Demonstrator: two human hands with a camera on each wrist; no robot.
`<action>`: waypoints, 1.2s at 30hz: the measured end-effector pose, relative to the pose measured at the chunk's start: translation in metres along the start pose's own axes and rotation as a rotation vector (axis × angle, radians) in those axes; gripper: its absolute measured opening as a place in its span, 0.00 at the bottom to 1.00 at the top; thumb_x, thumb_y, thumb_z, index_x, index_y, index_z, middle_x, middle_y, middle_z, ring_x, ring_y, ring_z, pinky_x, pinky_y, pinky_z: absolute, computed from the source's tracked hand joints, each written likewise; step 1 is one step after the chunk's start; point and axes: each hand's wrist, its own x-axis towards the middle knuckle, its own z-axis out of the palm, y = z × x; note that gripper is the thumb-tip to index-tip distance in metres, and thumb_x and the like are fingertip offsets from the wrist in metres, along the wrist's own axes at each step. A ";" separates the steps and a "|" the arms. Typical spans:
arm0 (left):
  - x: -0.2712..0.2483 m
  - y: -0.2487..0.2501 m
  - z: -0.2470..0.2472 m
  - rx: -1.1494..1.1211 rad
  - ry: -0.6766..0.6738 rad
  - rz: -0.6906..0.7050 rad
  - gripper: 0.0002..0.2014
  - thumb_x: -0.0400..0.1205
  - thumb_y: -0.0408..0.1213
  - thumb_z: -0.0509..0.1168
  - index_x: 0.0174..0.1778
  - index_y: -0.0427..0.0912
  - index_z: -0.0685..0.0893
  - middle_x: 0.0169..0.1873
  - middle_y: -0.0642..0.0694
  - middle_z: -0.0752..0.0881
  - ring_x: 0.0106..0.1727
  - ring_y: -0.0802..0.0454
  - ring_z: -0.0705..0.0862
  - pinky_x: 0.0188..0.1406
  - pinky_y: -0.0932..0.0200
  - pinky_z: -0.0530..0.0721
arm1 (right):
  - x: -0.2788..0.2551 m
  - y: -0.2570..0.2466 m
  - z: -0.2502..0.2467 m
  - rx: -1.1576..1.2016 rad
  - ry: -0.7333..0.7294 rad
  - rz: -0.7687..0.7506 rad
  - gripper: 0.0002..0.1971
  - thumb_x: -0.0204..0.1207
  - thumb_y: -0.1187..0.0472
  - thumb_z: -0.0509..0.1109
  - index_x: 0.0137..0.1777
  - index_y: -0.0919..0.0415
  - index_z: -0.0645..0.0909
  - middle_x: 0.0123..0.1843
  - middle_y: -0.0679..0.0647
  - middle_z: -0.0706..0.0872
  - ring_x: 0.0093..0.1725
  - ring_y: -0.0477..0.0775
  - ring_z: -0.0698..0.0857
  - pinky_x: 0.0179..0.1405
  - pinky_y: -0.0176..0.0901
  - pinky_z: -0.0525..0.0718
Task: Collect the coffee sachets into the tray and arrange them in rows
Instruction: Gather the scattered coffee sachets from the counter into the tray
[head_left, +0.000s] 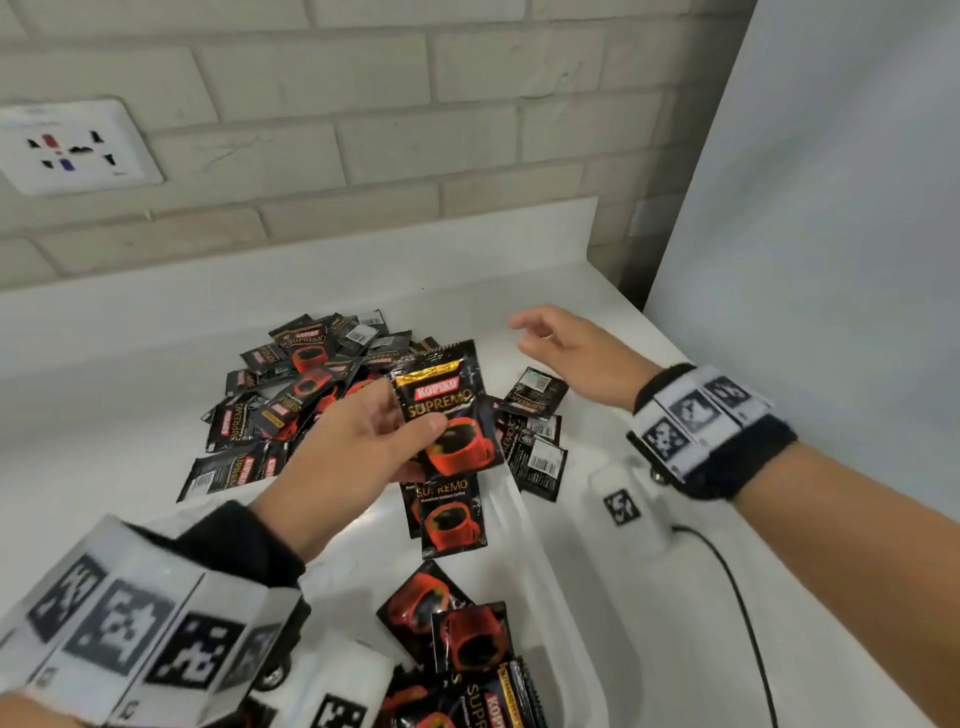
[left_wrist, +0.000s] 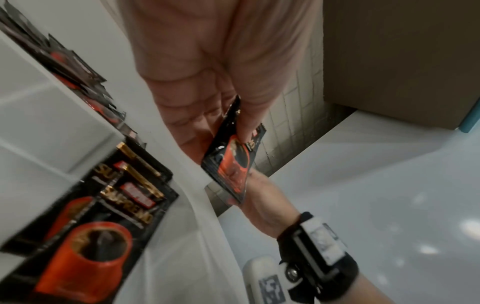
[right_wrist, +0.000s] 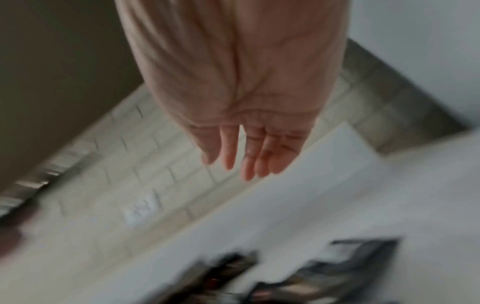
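While the left hand (head_left: 358, 441) lifts one sachet above the pile, the scene reads as below.

left hand: thumb on the printed front, fingers curled behind, pinching a black foil coffee sachet with a red cup print (head_left: 447, 410); sachet upright, face to the head camera, raised over the counter at about 12 o'clock from the tray.
held sachet, left wrist view: same sachet (left_wrist: 233, 162) seen edge-on between thumb and fingers, clear of the surface.
right hand: right hand (head_left: 571, 353) at 2 o'clock from the held sachet, palm down, fingers loosely spread and relaxed, nothing in it; hovers over the counter near the loose sachets.
right wrist view: blurred; fingers (right_wrist: 249, 156) extended, empty.
pile: heap of loose black coffee sachets (head_left: 291, 395) on the white counter (head_left: 104, 364), at 10 o'clock from the held one, mixed face up and barcode side up.
stragglers: a few sachets showing barcodes (head_left: 535, 441) just right of the held sachet, below the right hand.
tray: white plastic tray (head_left: 561, 597) at 6 o'clock, several sachets (head_left: 452, 525) inside, face up, overlapping, not in neat rows.
wrists: both carry black bands with black-and-white marker tags (head_left: 696, 415).
background: whitish brick wall (head_left: 363, 130), white wall socket (head_left: 72, 148) at 10 o'clock, black cable (head_left: 737, 587) at the tray's right.
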 end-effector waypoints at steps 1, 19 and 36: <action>-0.002 -0.002 -0.003 0.011 0.007 0.000 0.09 0.79 0.30 0.64 0.53 0.46 0.82 0.44 0.50 0.91 0.45 0.54 0.90 0.41 0.61 0.88 | 0.011 0.014 -0.003 -0.144 -0.035 0.030 0.17 0.83 0.63 0.57 0.71 0.58 0.71 0.62 0.52 0.76 0.64 0.51 0.76 0.58 0.33 0.70; -0.048 -0.021 -0.039 0.070 0.044 0.077 0.22 0.55 0.67 0.73 0.44 0.67 0.86 0.43 0.57 0.91 0.41 0.60 0.89 0.39 0.63 0.85 | 0.035 0.068 0.007 -0.549 -0.258 0.164 0.20 0.70 0.61 0.75 0.61 0.56 0.74 0.57 0.52 0.75 0.52 0.50 0.76 0.54 0.40 0.74; -0.072 -0.029 -0.056 0.064 0.095 0.028 0.34 0.37 0.79 0.68 0.38 0.71 0.85 0.41 0.57 0.91 0.40 0.61 0.89 0.43 0.56 0.79 | -0.002 0.073 0.009 -0.760 -0.259 0.151 0.30 0.74 0.45 0.64 0.75 0.52 0.65 0.77 0.45 0.66 0.74 0.48 0.67 0.68 0.47 0.71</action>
